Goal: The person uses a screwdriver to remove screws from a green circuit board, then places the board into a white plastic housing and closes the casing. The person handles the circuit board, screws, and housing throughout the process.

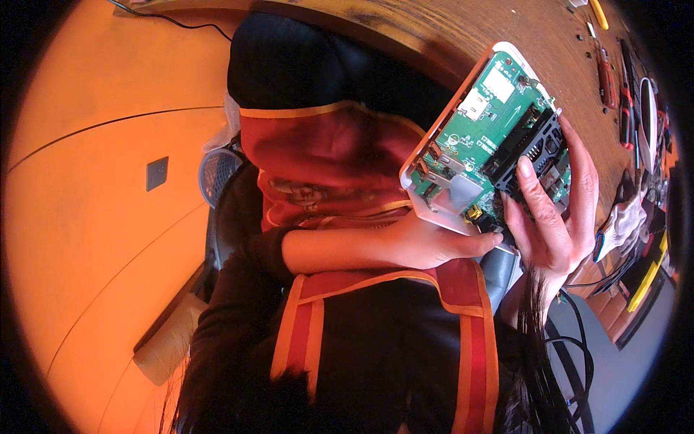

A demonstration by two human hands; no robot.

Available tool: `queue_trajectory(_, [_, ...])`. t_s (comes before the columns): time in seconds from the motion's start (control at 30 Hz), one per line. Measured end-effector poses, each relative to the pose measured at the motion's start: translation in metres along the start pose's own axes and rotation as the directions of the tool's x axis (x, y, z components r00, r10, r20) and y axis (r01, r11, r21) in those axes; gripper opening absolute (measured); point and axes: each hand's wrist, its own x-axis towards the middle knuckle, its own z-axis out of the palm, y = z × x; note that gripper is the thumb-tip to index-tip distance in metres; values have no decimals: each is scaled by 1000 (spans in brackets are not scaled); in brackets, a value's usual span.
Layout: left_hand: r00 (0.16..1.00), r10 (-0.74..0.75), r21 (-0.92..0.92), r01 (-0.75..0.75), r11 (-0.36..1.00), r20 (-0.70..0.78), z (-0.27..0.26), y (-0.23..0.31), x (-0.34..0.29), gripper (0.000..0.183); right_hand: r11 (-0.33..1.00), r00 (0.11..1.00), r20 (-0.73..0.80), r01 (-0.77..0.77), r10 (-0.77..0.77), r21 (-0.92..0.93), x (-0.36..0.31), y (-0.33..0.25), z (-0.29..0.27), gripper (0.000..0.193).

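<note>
An opened electronic device is tilted up above my lap, its green circuit board (473,130) bare inside a white casing (515,52). My left hand (441,246) grips the casing's lower edge from beneath, with the thumb along its near corner and the other fingers hidden under it. A black slotted part (528,145) sits against the board's right portion. Bent around that side, my right hand (553,224) has one fingertip on the black part and another finger along the device's far right edge. Whether the black part is fastened cannot be seen.
A wooden table (405,29) curves along the top and right. Tools lie on it, among them a red screwdriver (607,83) and red-handled pliers (627,116). A white glove (623,220) and black cables (585,347) are at the right. Loose hair hangs near my right wrist.
</note>
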Motion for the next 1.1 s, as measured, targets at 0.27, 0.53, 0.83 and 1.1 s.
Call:
queue_trajectory(0.27, [982, 177, 224, -186, 957, 58, 3, 7, 0, 62, 981, 981, -24, -191, 192, 24, -12, -7, 5, 38])
queue_trajectory(0.53, [990, 29, 131, -47, 990, 140, -3, 9, -2, 62, 981, 980, -31, -194, 194, 19, -10, -15, 1, 44])
queue_trajectory(0.83, [989, 86, 146, -104, 984, 121, -6, 4, -6, 54, 985, 984, -28, -174, 174, 22, -8, -27, -6, 47])
queue_trajectory(1.1, [995, 40, 112, -51, 992, 95, -5, 1, -7, 49, 996, 995, -55, -82, 84, 35, -9, -22, -6, 44])
